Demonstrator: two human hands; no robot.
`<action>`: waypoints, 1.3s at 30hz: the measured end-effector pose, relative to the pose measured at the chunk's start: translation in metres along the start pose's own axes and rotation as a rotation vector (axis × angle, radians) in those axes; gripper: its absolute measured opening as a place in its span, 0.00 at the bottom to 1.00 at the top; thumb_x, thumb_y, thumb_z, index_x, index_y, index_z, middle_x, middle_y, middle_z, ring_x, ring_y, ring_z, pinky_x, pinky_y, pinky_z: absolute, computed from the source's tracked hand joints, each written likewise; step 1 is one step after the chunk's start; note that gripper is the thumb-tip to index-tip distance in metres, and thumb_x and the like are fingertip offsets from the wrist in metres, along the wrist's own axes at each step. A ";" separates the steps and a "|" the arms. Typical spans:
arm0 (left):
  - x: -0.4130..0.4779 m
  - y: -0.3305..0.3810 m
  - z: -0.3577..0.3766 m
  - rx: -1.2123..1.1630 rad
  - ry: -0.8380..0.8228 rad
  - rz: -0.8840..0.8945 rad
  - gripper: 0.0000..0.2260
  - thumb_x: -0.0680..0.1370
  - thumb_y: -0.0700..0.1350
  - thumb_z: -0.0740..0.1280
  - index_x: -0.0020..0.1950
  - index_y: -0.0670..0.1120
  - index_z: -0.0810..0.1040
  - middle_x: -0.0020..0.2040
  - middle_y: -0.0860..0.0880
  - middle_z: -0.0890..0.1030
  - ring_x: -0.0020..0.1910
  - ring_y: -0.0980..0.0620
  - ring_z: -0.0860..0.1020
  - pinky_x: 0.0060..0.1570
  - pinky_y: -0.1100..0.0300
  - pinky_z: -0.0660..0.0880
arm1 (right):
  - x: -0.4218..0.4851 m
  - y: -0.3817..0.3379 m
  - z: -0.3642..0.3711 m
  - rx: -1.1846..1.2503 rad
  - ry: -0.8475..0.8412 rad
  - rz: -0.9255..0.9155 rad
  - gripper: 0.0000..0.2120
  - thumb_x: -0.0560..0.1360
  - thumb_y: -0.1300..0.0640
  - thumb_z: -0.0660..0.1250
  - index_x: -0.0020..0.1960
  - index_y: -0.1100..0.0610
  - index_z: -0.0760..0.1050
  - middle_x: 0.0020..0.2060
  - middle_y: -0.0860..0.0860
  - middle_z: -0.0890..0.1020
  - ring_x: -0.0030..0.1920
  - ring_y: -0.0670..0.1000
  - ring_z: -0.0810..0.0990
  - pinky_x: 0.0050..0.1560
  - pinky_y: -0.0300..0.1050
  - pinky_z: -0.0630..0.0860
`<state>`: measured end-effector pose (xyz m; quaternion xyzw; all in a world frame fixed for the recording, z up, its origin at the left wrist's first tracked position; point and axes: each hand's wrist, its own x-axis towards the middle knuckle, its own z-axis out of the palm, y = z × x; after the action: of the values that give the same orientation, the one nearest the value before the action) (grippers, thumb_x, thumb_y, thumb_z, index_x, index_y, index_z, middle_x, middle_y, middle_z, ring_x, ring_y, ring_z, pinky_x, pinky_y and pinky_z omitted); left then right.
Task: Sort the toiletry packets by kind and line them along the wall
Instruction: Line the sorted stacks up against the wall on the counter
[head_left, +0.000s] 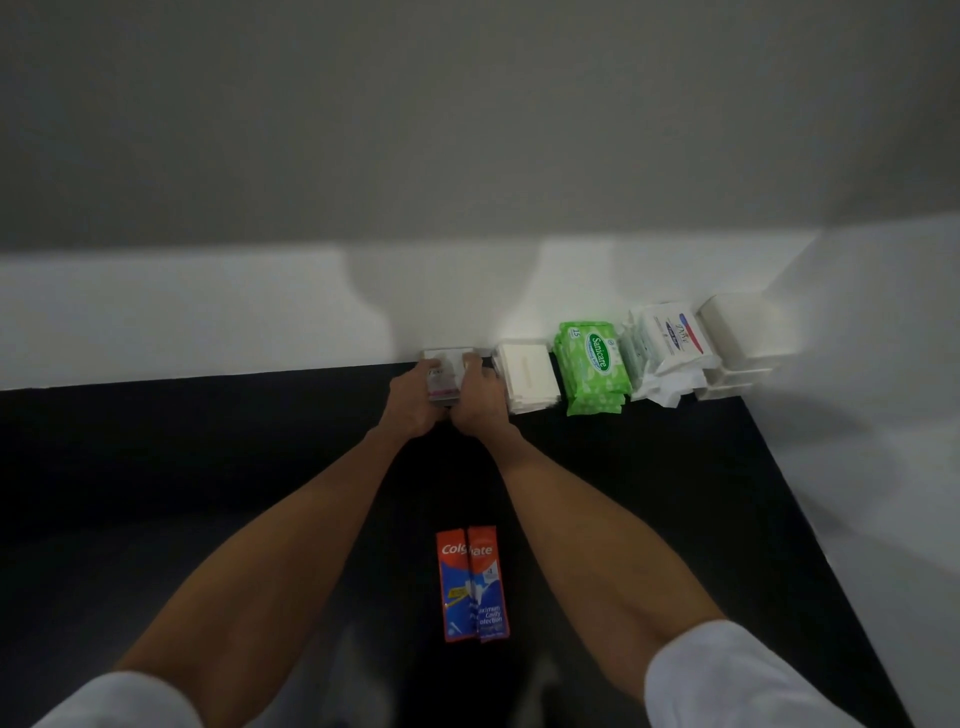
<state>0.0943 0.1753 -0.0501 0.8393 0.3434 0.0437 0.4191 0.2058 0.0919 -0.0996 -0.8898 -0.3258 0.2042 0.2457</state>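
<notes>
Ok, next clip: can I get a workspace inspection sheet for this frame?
Surface: black surface, dimly lit, meeting the white wall.
Job's things: along the wall stand a packet stack, white packets, green Sanicare wipes, Dove packets and white boxes in the corner. Two Colgate packets lie apart, nearer the person.
Clutter: nothing seen.
Grippers: left hand and right hand both grip the packet stack at the wall.
Cables: nothing seen.
Surroundings: grey shade higher up the wall; white sleeves at the bottom edge.
</notes>
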 end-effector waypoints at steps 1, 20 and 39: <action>0.001 0.000 0.000 0.010 -0.008 -0.005 0.36 0.72 0.41 0.82 0.77 0.41 0.72 0.70 0.40 0.80 0.69 0.41 0.79 0.71 0.54 0.72 | 0.001 0.002 0.000 -0.014 -0.005 -0.008 0.46 0.75 0.59 0.76 0.84 0.59 0.52 0.71 0.66 0.73 0.72 0.67 0.72 0.74 0.62 0.71; 0.015 -0.012 0.015 0.203 0.086 0.047 0.25 0.80 0.42 0.72 0.77 0.48 0.73 0.67 0.38 0.79 0.67 0.37 0.77 0.69 0.44 0.75 | -0.023 0.010 0.006 -0.237 0.059 -0.251 0.29 0.68 0.70 0.75 0.68 0.75 0.75 0.63 0.73 0.80 0.57 0.71 0.85 0.53 0.60 0.86; 0.007 -0.009 0.006 0.139 0.187 0.073 0.20 0.80 0.41 0.70 0.71 0.47 0.75 0.60 0.41 0.84 0.57 0.42 0.83 0.59 0.45 0.82 | -0.032 -0.020 -0.032 -0.217 0.154 -0.270 0.30 0.82 0.68 0.62 0.83 0.66 0.59 0.83 0.65 0.59 0.82 0.63 0.62 0.81 0.55 0.63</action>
<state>0.0966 0.1795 -0.0619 0.8705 0.3527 0.1132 0.3240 0.1908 0.0738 -0.0565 -0.8722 -0.4426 0.0645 0.1979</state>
